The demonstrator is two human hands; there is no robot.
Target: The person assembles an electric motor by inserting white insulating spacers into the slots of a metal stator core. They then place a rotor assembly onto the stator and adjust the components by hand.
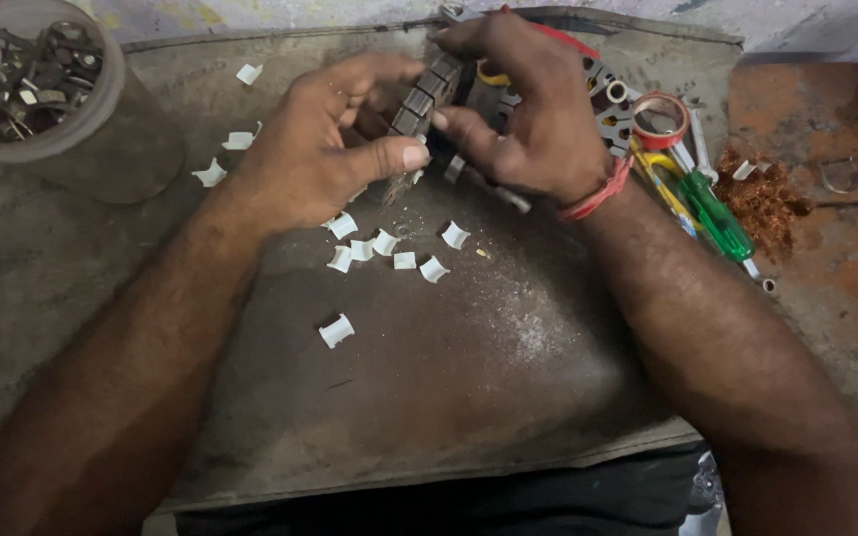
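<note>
My left hand (325, 139) and my right hand (523, 104) both grip a round metal motor stator core (427, 94) with slotted teeth, held just above a dusty work board (429, 397). My left thumb presses at the core's lower edge, and my right fingers wrap over its top. A red thread band circles my right wrist. Several small curved white paper pieces (389, 250) lie on the board below my hands, and one more white piece (337, 331) lies nearer to me.
A clear plastic tub (47, 89) of metal hardware stands at the far left. At the right lie a tape roll (659, 119), a green-handled screwdriver (717, 213), yellow scissors and a heap of copper wire (765, 199). More white pieces (240, 139) lie at the upper left.
</note>
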